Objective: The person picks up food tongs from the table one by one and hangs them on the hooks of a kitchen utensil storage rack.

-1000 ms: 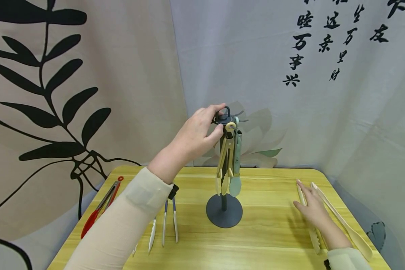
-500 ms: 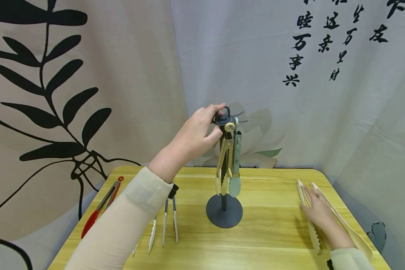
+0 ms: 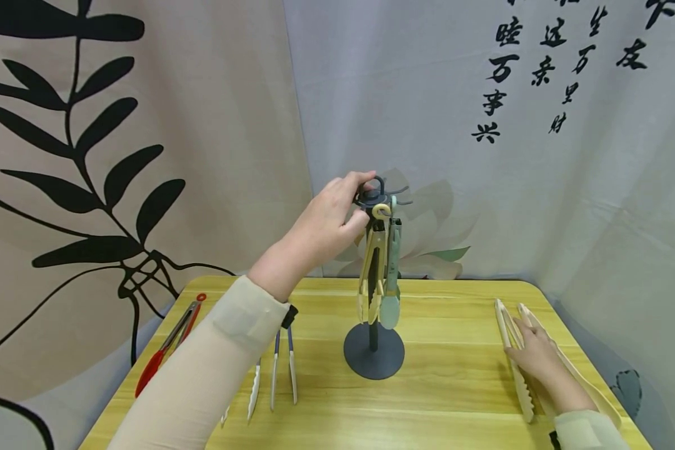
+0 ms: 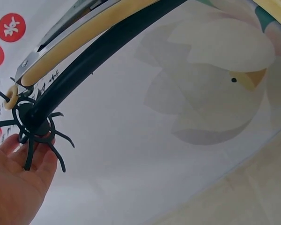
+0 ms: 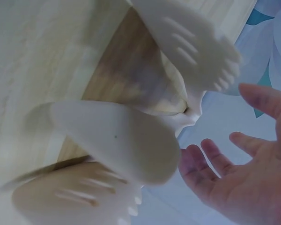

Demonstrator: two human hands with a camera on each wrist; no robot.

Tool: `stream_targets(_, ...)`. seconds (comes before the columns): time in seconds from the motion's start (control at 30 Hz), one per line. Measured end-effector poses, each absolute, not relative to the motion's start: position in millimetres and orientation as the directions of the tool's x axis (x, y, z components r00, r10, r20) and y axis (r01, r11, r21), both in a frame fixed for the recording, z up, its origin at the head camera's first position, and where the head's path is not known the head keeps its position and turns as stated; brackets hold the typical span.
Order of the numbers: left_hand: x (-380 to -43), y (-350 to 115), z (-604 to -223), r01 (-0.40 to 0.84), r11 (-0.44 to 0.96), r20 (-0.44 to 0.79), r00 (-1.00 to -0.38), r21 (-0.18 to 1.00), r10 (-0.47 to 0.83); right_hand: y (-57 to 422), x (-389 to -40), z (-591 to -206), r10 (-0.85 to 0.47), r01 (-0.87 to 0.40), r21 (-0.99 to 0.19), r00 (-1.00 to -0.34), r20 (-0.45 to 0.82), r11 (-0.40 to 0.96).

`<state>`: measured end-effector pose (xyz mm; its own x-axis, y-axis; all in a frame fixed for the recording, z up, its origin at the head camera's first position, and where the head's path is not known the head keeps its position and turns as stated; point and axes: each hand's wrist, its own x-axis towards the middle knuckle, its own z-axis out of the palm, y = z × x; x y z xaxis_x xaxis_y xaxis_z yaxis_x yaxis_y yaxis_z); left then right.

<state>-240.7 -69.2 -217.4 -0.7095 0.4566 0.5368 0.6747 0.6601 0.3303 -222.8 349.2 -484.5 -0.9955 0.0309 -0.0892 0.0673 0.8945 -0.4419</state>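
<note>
My left hand (image 3: 333, 209) holds the top of a dark upright hanging rack (image 3: 374, 353), thumb and fingers around its hooked hub. In the left wrist view the fingers lie behind the hub (image 4: 33, 119). Yellow tongs (image 3: 374, 262) and a pale green utensil (image 3: 392, 269) hang from its hooks. Over at the right, my right hand (image 3: 534, 353) hovers with spread fingers between cream tongs (image 3: 517, 375) and a cream spoon (image 3: 603, 400). In the right wrist view, this hand (image 5: 243, 173) is beside the spoon's bowl (image 5: 117, 140) and slotted tong heads (image 5: 192, 47), gripping nothing.
At the table's left lie red tongs (image 3: 156, 365) and blue-handled tongs (image 3: 292, 369), with a serrated metal tip (image 3: 254, 394) partly hidden by the left sleeve. A printed curtain (image 3: 405, 125) stands behind the wooden table (image 3: 444, 394).
My right hand has moved right and slightly nearer, from over the cream tongs towards the spoon. The hanging yellow tongs have turned slightly; my left hand stays on the rack.
</note>
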Motion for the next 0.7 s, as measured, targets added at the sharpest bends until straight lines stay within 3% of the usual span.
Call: stream_targets(0.7, -243.7, -69.3, -218.4, 0.694, 0.638, 0.550, -0.693, 0.334, 0.466, 351.7, -227.3, -490.5, 0.039, 0.107, -0.354, -0.980, -0.195, 0.929)
